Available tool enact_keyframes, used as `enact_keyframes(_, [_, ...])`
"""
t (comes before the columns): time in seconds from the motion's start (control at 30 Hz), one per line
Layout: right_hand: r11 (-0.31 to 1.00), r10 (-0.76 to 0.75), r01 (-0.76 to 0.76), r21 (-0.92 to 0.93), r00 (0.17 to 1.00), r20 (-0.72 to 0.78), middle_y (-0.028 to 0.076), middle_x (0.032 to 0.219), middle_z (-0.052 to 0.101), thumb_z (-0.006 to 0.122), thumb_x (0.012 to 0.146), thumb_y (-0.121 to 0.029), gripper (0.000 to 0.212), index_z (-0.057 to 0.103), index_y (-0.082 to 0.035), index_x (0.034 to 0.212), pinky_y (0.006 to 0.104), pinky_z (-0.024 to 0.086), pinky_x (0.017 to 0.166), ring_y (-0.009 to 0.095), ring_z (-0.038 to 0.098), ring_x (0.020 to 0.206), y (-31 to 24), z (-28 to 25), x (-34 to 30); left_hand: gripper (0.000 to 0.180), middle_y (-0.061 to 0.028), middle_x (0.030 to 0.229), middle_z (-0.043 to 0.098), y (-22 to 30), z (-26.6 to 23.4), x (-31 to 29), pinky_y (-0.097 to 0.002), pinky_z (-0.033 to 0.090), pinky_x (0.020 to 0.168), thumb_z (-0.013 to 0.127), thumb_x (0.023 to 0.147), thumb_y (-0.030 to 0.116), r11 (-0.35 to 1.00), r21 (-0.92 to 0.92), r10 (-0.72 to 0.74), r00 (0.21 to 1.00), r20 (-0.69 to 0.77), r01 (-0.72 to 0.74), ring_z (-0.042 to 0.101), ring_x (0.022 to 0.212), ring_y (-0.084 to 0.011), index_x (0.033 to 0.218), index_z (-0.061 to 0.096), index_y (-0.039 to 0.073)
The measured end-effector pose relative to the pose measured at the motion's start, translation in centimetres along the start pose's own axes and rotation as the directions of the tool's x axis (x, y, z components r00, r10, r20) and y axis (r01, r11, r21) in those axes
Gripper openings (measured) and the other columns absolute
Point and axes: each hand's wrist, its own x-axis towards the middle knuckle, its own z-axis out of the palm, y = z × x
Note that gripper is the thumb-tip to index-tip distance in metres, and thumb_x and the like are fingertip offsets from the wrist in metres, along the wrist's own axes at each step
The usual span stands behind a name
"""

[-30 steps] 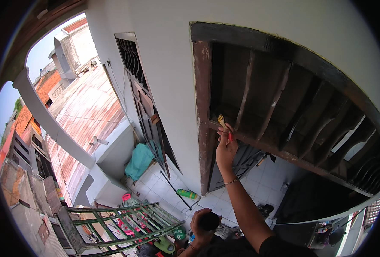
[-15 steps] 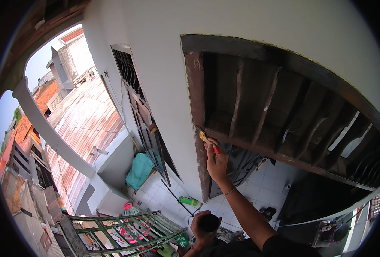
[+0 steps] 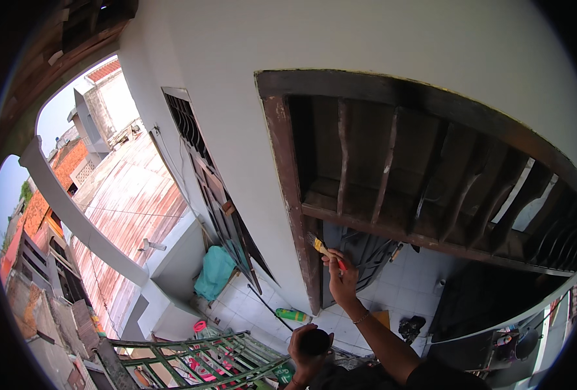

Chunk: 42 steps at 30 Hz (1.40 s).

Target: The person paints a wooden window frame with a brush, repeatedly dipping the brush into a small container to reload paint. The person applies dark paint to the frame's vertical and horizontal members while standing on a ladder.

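Note:
My right hand (image 3: 343, 281) is closed round the red-tipped wooden handle of a paintbrush (image 3: 322, 249), raised in front of me. Its dark bristle tips lie against or just before the inner edge of a brown wooden door post (image 3: 284, 162); whether they touch I cannot tell. Low in the view, my left hand (image 3: 299, 364) grips a round container (image 3: 315, 342) that looks black inside. A darker, glossier frame beam (image 3: 379, 89) runs across the top of the opening. Below it, a brown crossbar (image 3: 366, 219) carries several upright wooden slats.
A green metal railing or ladder (image 3: 236, 376) stands at lower left. Beyond it on the white tiles are a green bottle (image 3: 291, 315) and a teal cloth bundle (image 3: 215, 273). A window with a shutter (image 3: 218, 188) is set in the white wall (image 3: 230, 117). Rusty roofing (image 3: 129, 195) lies outside.
My right hand has moved the brush down the door post, from beside the crossbar to below it. The left hand still holds the container. The view has shifted slightly.

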Motion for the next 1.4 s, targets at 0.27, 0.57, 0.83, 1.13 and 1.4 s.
enact_keyframes(0.27, [0.964,0.256,-0.258,-0.069,0.966,-0.035,0.01,0.096,0.076,0.053,0.11,-0.02,0.027,0.066,0.001,0.12,0.0249,0.052,0.067,0.01,0.067,0.081,2.9,-11.0,-8.1,0.051,-0.0108,0.1,0.071,-0.9,-0.1,-1.6,-0.0377,0.058,0.08,0.099,0.064,0.012,1.0,-0.008,-0.006,1.0,0.017,0.006,0.072,0.09,-0.0278,0.106,0.069,0.007])
enact_keyframes(0.57, [0.973,0.218,-0.215,0.086,0.976,-0.028,0.01,0.088,0.075,0.062,0.106,-0.017,0.02,0.067,0.001,0.115,0.0246,0.054,0.066,0.008,0.068,0.076,-1.5,-9.1,-6.7,0.053,-0.0108,0.102,0.072,1.5,1.7,-1.3,-0.0373,0.059,0.082,0.098,0.063,0.012,0.999,-0.022,0.043,0.998,0.037,-0.042,0.072,0.091,-0.0267,0.107,0.068,0.009])
enact_keyframes(0.83, [0.999,-0.037,0.038,0.031,0.999,-0.03,0.011,0.096,0.077,0.061,0.107,-0.023,0.029,0.065,0.001,0.123,0.0244,0.057,0.064,0.01,0.069,0.073,-5.2,-1.9,5.6,0.053,-0.0107,0.101,0.072,2.1,1.6,-1.3,-0.0377,0.059,0.083,0.098,0.063,0.014,0.999,-0.023,0.025,0.998,0.056,-0.024,0.072,0.092,-0.0272,0.106,0.068,0.009])
enact_keyframes(1.13, [0.997,-0.069,0.059,-0.045,0.959,-0.276,0.021,0.095,0.074,0.061,0.104,-0.024,0.03,0.068,0.004,0.114,0.0391,0.058,0.078,0.033,0.074,0.087,-4.3,5.9,16.5,0.054,-0.0116,0.1,0.072,1.3,1.0,-1.8,-0.0388,0.059,0.082,0.099,0.061,0.015,0.997,0.001,0.08,0.996,0.029,-0.08,0.073,0.091,-0.0281,0.105,0.069,0.008])
enact_keyframes(1.4, [0.991,-0.066,0.099,0.091,0.946,-0.317,0.025,0.101,0.074,0.059,0.106,-0.026,0.036,0.068,0.006,0.119,0.0397,0.057,0.085,0.036,0.074,0.095,-7.4,5.1,15.0,0.055,-0.0116,0.099,0.073,0.4,1.2,-2.5,-0.0385,0.06,0.081,0.1,0.059,0.015,1.0,0.005,-0.007,0.998,-0.057,0.007,0.073,0.088,-0.0274,0.104,0.069,0.008])
